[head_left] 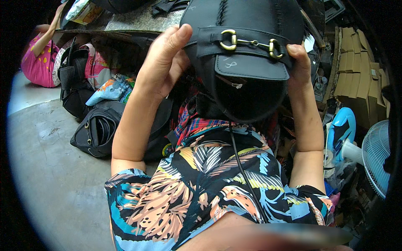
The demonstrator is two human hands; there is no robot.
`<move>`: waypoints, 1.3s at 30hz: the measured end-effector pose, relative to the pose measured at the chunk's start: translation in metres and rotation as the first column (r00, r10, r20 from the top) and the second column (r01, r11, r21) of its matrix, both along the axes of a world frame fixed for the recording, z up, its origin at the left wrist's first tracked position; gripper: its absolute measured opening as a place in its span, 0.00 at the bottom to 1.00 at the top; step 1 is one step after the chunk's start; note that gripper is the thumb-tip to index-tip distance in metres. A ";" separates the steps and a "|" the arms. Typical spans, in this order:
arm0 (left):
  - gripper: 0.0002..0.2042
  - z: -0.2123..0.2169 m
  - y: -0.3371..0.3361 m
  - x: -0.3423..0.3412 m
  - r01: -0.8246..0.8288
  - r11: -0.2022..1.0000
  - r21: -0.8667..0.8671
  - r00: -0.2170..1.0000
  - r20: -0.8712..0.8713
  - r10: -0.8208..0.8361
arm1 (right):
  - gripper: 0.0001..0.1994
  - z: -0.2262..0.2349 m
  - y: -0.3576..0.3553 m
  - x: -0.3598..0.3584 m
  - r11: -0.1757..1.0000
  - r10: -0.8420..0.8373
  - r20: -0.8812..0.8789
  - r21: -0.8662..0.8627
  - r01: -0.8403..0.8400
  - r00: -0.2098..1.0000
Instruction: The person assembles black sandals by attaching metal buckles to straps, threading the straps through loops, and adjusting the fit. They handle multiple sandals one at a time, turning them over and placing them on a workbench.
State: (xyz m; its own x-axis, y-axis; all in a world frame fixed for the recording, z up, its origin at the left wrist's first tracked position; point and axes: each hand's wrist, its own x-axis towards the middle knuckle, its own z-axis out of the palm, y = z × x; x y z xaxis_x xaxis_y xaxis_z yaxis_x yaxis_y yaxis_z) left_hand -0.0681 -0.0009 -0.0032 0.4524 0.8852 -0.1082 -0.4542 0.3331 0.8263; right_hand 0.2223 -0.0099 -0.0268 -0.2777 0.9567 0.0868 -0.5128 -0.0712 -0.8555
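- L hand [167, 54] on L side of blk bag [247, 53], thumb up, fingers partly hidden.
- R hand [299, 67] grips opp. side, thumb tip just beside gold-tone bit [254, 42].
- Btwn hands: bag tilted; small blk tab [251, 69] w/ white handwritten marks sits under bit. Lower part v. dark, detail unclear.
- Below hands: blk cord [238, 154] runs down over patterned top [167, 201].
- Down-left of L hand: 2nd blk bag [94, 134], similar hardware, on grey floor [54, 167].
- Up-left of L hand: worktop [142, 21]; farther left, co-worker's arm [46, 39].
- Right of R hand: cardboard stack [356, 71]; down-right, white fan [379, 154].
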 end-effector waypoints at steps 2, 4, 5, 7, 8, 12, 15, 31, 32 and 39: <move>0.24 -0.010 -0.002 0.003 0.014 0.993 -0.117 0.993 0.121 0.000 | 0.10 -0.004 0.003 0.000 0.999 0.030 -0.009 -0.033 -0.030 1.000; 0.21 -0.012 0.003 -0.002 0.017 1.000 -0.007 1.000 -0.016 -0.018 | 0.09 -0.006 0.005 -0.003 0.998 0.056 0.010 -0.037 -0.056 0.998; 0.22 -0.012 0.004 -0.005 0.034 0.999 0.030 0.997 -0.064 -0.032 | 0.11 -0.006 0.006 -0.005 0.997 0.038 0.048 -0.076 -0.035 0.998; 0.14 -0.015 0.005 -0.006 -0.006 0.997 0.070 0.997 0.072 0.001 | 0.13 -0.004 0.004 -0.008 0.994 -0.002 0.104 -0.109 0.014 0.995; 0.14 -0.017 0.006 -0.007 0.002 0.999 0.044 0.996 0.088 -0.006 | 0.14 -0.003 0.003 -0.009 0.993 -0.004 0.144 -0.112 0.021 0.990; 0.17 -0.028 0.007 -0.005 0.039 0.998 0.045 0.980 0.194 -0.047 | 0.17 0.004 -0.003 -0.016 1.000 -0.011 0.081 -0.007 0.011 0.997; 0.18 -0.034 0.011 -0.005 0.052 0.996 0.070 0.976 0.209 -0.065 | 0.20 0.007 -0.002 -0.021 1.000 -0.025 0.085 -0.005 0.025 0.996; 0.16 -0.048 0.019 0.003 -0.018 1.000 0.006 0.969 0.248 0.016 | 0.22 0.004 0.004 -0.027 0.990 -0.125 0.133 -0.049 0.132 0.983; 0.16 -0.048 0.019 0.005 0.019 1.000 0.005 0.954 0.298 -0.019 | 0.21 0.002 0.005 -0.028 0.990 -0.123 0.128 -0.048 0.130 0.984; 0.17 -0.048 0.022 0.012 0.132 0.991 -0.008 0.936 0.331 -0.122 | 0.17 -0.005 0.007 -0.019 1.000 0.010 0.048 0.000 -0.010 0.999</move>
